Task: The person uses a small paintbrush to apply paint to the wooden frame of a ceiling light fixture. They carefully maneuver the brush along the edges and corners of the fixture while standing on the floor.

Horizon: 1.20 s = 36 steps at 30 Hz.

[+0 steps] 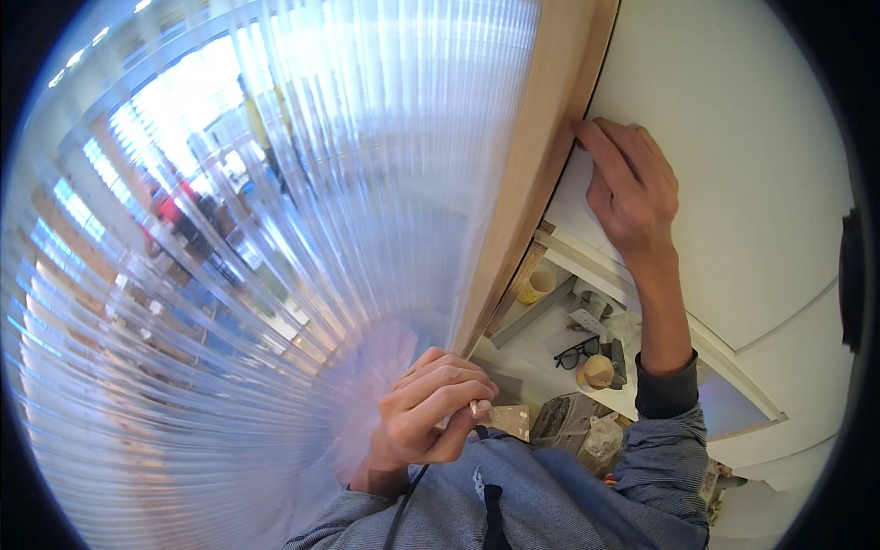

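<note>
Two hands work at a wooden frame (541, 174) that runs from the top of the view down toward the person's chest. The left hand (431, 408) sits low, at the bottom end of the frame, with its fingers curled tight together and the thumb tucked under them; it seems to pinch something small and pale at the fingertips, but what it is cannot be told. A thin dark cord (408, 500) hangs just below that hand, against the blue striped shirt (568, 500).

The right hand (632, 188) is higher up, palm down on the white wall (752, 137), its fingers close together and pointing at the frame, the fingertips touching the frame's edge. It grips nothing.

A ribbed clear panel (257, 257) fills the left side of the view, held in the frame, with blurred shapes showing through it.

Down between the two arms lies a white shelf (532, 353) holding a yellow cup (538, 286), a pair of black glasses (577, 352), a round tan object (598, 370) and a crumpled bag (582, 426).
</note>
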Tool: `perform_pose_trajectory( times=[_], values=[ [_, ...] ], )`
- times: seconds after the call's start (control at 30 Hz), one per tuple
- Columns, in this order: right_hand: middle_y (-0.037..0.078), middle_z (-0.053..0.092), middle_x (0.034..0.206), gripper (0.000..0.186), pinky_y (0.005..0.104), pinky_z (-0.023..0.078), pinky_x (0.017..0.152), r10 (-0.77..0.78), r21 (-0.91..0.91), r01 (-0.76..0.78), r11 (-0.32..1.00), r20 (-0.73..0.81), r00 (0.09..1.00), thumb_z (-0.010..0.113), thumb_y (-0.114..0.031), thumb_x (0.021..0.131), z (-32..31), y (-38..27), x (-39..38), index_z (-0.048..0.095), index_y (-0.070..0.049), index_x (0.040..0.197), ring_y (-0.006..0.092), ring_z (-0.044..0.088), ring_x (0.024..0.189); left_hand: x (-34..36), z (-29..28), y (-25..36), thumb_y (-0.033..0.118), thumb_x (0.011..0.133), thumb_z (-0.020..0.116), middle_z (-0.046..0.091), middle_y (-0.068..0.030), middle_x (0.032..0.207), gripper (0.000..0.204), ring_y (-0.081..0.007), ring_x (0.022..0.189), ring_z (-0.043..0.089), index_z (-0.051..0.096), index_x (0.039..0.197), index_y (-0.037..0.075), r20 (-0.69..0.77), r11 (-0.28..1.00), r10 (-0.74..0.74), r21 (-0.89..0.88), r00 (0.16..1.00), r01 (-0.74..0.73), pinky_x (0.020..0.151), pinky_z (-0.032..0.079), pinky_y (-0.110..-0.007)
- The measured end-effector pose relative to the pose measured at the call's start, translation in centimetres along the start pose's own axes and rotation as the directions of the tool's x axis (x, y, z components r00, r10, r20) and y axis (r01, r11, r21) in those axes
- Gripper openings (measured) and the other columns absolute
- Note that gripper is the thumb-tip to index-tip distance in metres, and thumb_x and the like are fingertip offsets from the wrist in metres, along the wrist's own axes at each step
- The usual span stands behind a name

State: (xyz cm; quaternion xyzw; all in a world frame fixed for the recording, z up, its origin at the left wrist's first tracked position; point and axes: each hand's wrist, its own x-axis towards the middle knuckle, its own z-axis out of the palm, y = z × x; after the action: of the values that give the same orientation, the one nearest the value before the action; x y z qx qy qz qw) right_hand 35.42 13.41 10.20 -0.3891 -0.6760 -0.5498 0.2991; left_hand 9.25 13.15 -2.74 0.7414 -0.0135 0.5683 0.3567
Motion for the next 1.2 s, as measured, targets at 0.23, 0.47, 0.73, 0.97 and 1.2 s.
perform_pose_trajectory(
  times=[0.23, 0.47, 0.73, 0.97, 1.2],
  values=[
    [0.011, 0.066, 0.085, 0.034, 0.0310, 0.050, 0.056, 0.049, -0.007, -0.049, 0.999, -0.039, 0.998, 0.061, 0.020, 0.064, -0.21, -0.51, 0.50, 0.067, 0.004, 0.093, 0.0219, 0.061, 0.066, 0.09, 0.13, 0.18, 0.003, 0.083, 0.065, 0.067, -0.0122, 0.072, 0.004, -0.0233, 0.066, 0.066, 0.063, 0.083, -0.001, -0.017, 1.000, 0.009, 0.008, 1.000, -0.009, 0.062, 0.047, -0.033],
    [0.012, 0.064, 0.091, 0.045, 0.0314, 0.046, 0.055, -0.011, 0.024, 0.012, 1.000, -0.021, 1.000, 0.061, 0.016, 0.055, 0.17, 0.13, -0.31, 0.066, 0.003, 0.098, 0.0239, 0.053, 0.064, 0.05, -0.08, -0.07, -0.001, 0.079, 0.066, 0.067, -0.0122, 0.075, 0.006, -0.0241, 0.069, 0.066, 0.064, 0.084, -0.002, 0.011, 1.000, 0.005, -0.001, 1.000, -0.005, 0.064, 0.048, -0.033],
    [0.012, 0.064, 0.089, 0.045, 0.0315, 0.047, 0.056, 0.048, 0.015, -0.047, 0.999, -0.061, 0.997, 0.061, 0.016, 0.055, 0.37, -0.34, -0.16, 0.067, 0.003, 0.098, 0.0241, 0.054, 0.064, -0.09, -0.40, -0.03, -0.009, 0.072, 0.069, 0.066, -0.0128, 0.081, 0.017, -0.0254, 0.076, 0.066, 0.064, 0.088, -0.004, 0.047, 1.000, -0.003, -0.029, 0.999, 0.004, 0.067, 0.049, -0.034],
    [0.013, 0.064, 0.088, 0.043, 0.0316, 0.047, 0.056, 0.014, 0.036, -0.012, 0.999, -0.043, 0.999, 0.060, 0.017, 0.057, 0.12, -0.27, -0.08, 0.067, 0.004, 0.097, 0.0245, 0.054, 0.064, 0.00, -0.38, 0.01, -0.009, 0.073, 0.069, 0.066, -0.0132, 0.082, 0.016, -0.0259, 0.076, 0.066, 0.064, 0.088, -0.004, 0.057, 0.999, -0.009, -0.034, 0.998, 0.011, 0.068, 0.050, -0.035],
    [0.013, 0.065, 0.088, 0.042, 0.0319, 0.048, 0.056, 0.037, 0.061, -0.034, 0.998, -0.051, 0.998, 0.062, 0.017, 0.057, 0.21, -0.43, -0.18, 0.067, 0.004, 0.097, 0.0245, 0.056, 0.064, -0.14, -0.39, -0.07, -0.009, 0.072, 0.068, 0.066, -0.0134, 0.082, 0.017, -0.0258, 0.076, 0.066, 0.064, 0.088, -0.004, 0.060, 0.999, -0.011, -0.034, 0.998, 0.013, 0.068, 0.050, -0.035]
  ],
)
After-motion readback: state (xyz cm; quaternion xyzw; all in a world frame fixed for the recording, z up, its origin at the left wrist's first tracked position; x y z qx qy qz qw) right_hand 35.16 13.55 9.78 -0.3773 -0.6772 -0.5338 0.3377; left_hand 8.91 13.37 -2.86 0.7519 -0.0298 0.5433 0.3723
